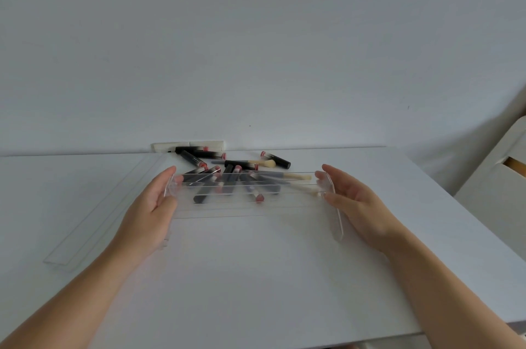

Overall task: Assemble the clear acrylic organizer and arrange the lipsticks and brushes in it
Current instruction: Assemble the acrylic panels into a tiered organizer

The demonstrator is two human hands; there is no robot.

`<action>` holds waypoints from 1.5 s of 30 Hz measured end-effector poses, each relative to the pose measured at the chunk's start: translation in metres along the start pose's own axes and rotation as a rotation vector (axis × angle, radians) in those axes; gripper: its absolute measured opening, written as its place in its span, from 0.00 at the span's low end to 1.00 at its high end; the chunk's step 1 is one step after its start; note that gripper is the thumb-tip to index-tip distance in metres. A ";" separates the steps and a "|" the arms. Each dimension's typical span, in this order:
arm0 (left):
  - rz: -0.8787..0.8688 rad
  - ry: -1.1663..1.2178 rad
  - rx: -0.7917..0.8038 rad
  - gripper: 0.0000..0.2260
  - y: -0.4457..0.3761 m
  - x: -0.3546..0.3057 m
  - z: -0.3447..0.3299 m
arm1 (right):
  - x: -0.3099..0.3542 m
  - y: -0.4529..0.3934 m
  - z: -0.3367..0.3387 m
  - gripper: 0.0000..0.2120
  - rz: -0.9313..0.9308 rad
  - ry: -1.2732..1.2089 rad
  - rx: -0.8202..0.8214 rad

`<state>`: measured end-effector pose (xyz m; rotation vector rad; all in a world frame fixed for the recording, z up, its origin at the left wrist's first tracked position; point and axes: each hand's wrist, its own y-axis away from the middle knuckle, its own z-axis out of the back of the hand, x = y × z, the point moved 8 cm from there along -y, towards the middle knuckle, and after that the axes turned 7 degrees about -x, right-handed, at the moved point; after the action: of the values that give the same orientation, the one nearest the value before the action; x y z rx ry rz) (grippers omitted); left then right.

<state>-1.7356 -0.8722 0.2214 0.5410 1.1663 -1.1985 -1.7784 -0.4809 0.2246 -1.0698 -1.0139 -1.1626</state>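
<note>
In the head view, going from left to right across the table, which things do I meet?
Loose acrylic strips → left hand → clear acrylic organizer → right hand → white chair.

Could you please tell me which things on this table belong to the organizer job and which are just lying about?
Belonging to the job:
- acrylic organizer, pressed between left hand and right hand
- spare acrylic strips
- lipsticks
- brushes

Just lying about:
- white power strip
- white chair

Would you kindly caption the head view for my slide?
Both hands, left hand and right hand, steady the clear organizer before scattered lipsticks.
</note>
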 end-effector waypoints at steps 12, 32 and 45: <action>0.033 -0.054 0.051 0.30 0.005 -0.008 -0.002 | 0.003 0.003 -0.009 0.25 -0.026 0.110 -0.128; 0.058 -0.086 0.037 0.21 0.004 0.001 -0.005 | -0.014 0.004 -0.007 0.22 -0.127 -0.001 -0.187; 0.003 -0.135 0.061 0.22 0.006 -0.009 -0.010 | -0.005 0.003 -0.006 0.23 -0.120 0.114 -0.312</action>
<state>-1.7338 -0.8582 0.2251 0.4988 1.0169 -1.2521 -1.7759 -0.4858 0.2179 -1.1820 -0.8339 -1.4977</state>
